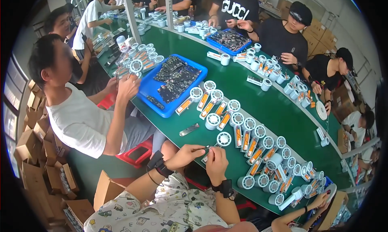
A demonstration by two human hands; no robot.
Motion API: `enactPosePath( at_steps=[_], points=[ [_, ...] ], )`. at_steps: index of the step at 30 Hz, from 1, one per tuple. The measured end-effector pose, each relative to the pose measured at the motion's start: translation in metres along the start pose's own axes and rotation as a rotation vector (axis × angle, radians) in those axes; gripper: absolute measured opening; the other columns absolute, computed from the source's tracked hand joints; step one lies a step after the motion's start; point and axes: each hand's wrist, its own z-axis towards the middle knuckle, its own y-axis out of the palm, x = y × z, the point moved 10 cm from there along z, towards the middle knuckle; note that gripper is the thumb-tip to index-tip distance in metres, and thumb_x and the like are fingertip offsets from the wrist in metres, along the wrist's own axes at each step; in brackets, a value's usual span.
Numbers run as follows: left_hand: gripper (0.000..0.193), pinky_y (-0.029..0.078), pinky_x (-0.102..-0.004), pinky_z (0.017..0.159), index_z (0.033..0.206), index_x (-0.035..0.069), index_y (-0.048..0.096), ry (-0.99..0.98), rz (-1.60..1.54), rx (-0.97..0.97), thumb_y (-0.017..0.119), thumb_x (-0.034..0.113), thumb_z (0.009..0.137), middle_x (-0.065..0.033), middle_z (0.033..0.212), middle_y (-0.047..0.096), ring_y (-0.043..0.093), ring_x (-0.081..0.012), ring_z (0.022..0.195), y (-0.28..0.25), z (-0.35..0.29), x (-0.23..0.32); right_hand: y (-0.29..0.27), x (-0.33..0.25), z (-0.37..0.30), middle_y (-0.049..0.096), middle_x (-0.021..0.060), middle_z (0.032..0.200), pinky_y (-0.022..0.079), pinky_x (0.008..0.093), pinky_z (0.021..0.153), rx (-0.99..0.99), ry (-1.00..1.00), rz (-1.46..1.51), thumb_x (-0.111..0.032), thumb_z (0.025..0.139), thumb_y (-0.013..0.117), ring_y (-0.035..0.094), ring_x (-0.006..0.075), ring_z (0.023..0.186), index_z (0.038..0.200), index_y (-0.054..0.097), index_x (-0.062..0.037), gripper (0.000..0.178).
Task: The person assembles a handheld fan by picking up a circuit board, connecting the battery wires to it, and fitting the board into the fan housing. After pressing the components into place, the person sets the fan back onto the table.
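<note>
Close over the table's near edge, my left hand (186, 156) and my right hand (217, 166) meet with their fingertips pinched together. A small dark part (208, 147) shows between the fingers; its kind is too small to tell. Just beyond the fingers is a pale blue round fan head (223, 139); my hands hide whether a handle joins it to what I hold. A narrow grey strip-shaped piece (189, 129) lies loose to the left. Several handheld fans (238, 135) with open handles showing orange inserts lie beyond and to the right.
A blue tray (142, 95) heaped with dark circuit boards stands ahead left; another blue tray (228, 51) is farther off. A co-worker (87, 115) sits close at left, holding a fan. Others work across the green table (238, 80). Cardboard boxes (30, 151) stand at left.
</note>
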Motion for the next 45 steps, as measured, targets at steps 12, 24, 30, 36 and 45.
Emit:
enactPosePath(
  at_steps=[12, 24, 30, 36, 45],
  points=[
    [0.038, 0.054, -0.0301, 0.081, 0.128, -0.005, 0.072, 0.143, 0.14, 0.091, 0.071, 0.024, 0.104, -0.0085, 0.098, 0.077, 0.065, -0.0116, 0.091, -0.001, -0.001, 0.006, 0.005, -0.004, -0.002, 0.071, 0.0154, 0.105, 0.059, 0.0435, 0.073, -0.005, -0.04, -0.053, -0.008, 0.1, 0.07, 0.072, 0.0369, 0.089, 0.11, 0.071, -0.0025, 0.011],
    [0.036, 0.048, -0.0274, 0.071, 0.12, -0.004, 0.076, 0.009, 0.248, -0.182, 0.069, 0.028, 0.105, -0.0033, 0.092, 0.073, 0.059, -0.009, 0.082, -0.011, 0.007, 0.02, 0.01, -0.014, 0.014, 0.069, 0.0127, 0.101, 0.059, 0.0427, 0.071, -0.24, -0.152, -0.047, -0.01, 0.099, 0.072, 0.072, 0.0343, 0.087, 0.115, 0.071, -0.003, 0.017],
    [0.035, 0.04, -0.0252, 0.059, 0.112, -0.001, 0.079, -0.258, 0.173, -0.347, 0.067, 0.032, 0.107, 0.0018, 0.076, 0.061, 0.05, -0.0059, 0.068, -0.005, 0.003, 0.011, 0.004, -0.011, 0.008, 0.07, 0.0115, 0.1, 0.059, 0.0418, 0.071, -0.239, -0.196, -0.012, -0.009, 0.099, 0.072, 0.072, 0.033, 0.086, 0.115, 0.071, -0.0031, 0.018],
    [0.035, 0.039, -0.0231, 0.057, 0.121, 0.001, 0.074, -0.222, 0.116, -0.424, 0.066, 0.032, 0.108, 0.0028, 0.075, 0.057, 0.049, -0.0051, 0.065, 0.007, 0.004, 0.018, -0.001, -0.01, 0.011, 0.069, 0.0132, 0.106, 0.059, 0.0392, 0.073, -0.218, -0.132, 0.098, -0.006, 0.097, 0.074, 0.073, 0.0316, 0.087, 0.116, 0.071, -0.0028, 0.02],
    [0.036, 0.046, -0.0228, 0.063, 0.136, 0.001, 0.064, -0.081, 0.021, -0.265, 0.057, 0.028, 0.113, 0.0002, 0.085, 0.062, 0.055, -0.0069, 0.072, 0.022, -0.008, 0.009, -0.012, -0.014, -0.014, 0.062, 0.0173, 0.127, 0.06, 0.0389, 0.077, -0.036, -0.086, 0.097, 0.002, 0.088, 0.081, 0.072, 0.0329, 0.089, 0.119, 0.072, -0.0031, 0.033]
  ],
)
